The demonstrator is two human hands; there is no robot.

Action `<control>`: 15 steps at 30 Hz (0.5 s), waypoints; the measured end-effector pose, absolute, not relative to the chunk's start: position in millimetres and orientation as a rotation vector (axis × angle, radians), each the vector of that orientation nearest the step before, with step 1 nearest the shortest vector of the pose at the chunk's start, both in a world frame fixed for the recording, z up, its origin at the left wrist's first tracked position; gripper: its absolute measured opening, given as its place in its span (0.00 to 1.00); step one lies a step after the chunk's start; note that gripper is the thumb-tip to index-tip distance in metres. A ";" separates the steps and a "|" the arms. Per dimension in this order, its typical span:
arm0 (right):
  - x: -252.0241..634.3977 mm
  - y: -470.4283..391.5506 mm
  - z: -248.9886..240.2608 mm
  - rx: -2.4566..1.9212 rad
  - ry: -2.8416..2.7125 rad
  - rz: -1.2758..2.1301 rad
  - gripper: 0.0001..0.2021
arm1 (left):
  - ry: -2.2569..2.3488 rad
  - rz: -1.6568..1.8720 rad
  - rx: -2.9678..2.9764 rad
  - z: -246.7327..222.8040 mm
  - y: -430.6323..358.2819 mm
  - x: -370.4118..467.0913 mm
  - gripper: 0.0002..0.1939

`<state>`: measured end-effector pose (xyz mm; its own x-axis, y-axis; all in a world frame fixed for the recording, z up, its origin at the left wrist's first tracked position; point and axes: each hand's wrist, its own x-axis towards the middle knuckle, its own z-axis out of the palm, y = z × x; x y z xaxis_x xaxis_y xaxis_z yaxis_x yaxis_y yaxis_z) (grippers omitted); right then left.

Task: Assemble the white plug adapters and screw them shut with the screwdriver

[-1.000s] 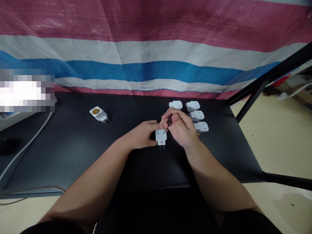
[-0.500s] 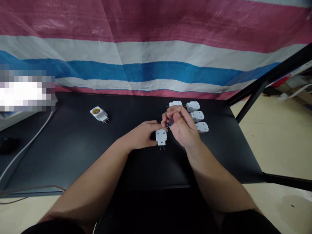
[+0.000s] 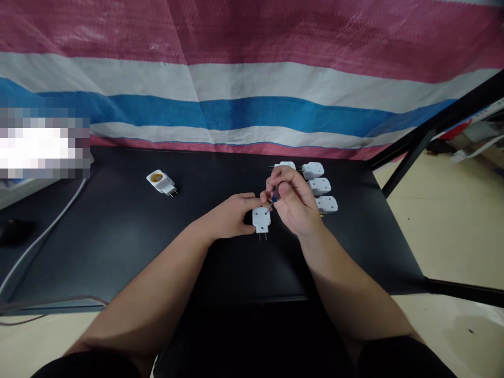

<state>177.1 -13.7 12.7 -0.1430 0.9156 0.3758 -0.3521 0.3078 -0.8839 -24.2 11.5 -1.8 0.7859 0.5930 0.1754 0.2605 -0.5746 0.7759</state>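
A white two-pin plug adapter [image 3: 261, 220] lies flat on the black table, screw holes facing up and its metal pins toward me. My left hand [image 3: 232, 216] grips it from the left, thumb near the pin end and fingers around the far edge. In my right hand [image 3: 293, 202] is a small screwdriver [image 3: 274, 198], pinched by a dark, bluish handle that the fingers partly cover. Its thin shaft slants down to the left, and the tip rests at the adapter's upper right hole.
Several more white adapters [image 3: 326, 203] lie at the back right, partly behind my right hand. Another adapter [image 3: 158, 178], with a round yellowish opening upward, sits at the left. A white cable [image 3: 51, 226] and a dark mouse-like object [image 3: 16, 231] are farther left. A striped sheet [image 3: 244, 113] hangs behind the table.
My right fingers have shifted slightly around the screwdriver handle; its tip stays at the same hole. The left hand still holds the adapter in place. The camera view has moved a little.
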 end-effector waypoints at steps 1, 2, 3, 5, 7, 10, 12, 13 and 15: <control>177.9 -13.7 12.7 -0.623 -1.267 1.228 0.13 | 0.630 0.546 2.191 -1.8 11.5 -24.1 0.20; 178.1 -14.1 13.5 -0.627 -1.271 1.245 0.14 | 0.633 0.545 2.192 -1.8 11.4 -23.9 0.20; 177.7 -14.8 15.1 -0.615 -1.265 1.272 0.16 | 0.637 0.542 2.192 -1.7 11.3 -23.8 0.20; 175.4 -16.5 18.9 -0.559 -1.236 1.324 0.18 | 0.644 0.531 2.191 -1.5 10.9 -23.6 0.21; 172.3 -17.9 20.8 -0.487 -1.219 1.349 0.18 | 0.647 0.521 2.188 -1.3 10.5 -23.5 0.23; 169.7 -18.4 17.5 -0.389 -1.258 1.308 0.12 | 0.642 0.524 2.187 -2.2 10.4 -23.9 0.23; 170.1 -17.9 14.1 -0.403 -1.286 1.255 0.09 | 0.635 0.534 2.190 -3.3 10.7 -24.2 0.21; 170.7 -17.7 13.1 -0.436 -1.291 1.236 0.09 | 0.631 0.540 2.191 -3.8 10.9 -24.3 0.20; 171.8 -17.7 13.6 -0.488 -1.288 1.240 0.13 | 0.623 0.545 2.193 -4.3 11.4 -24.3 0.20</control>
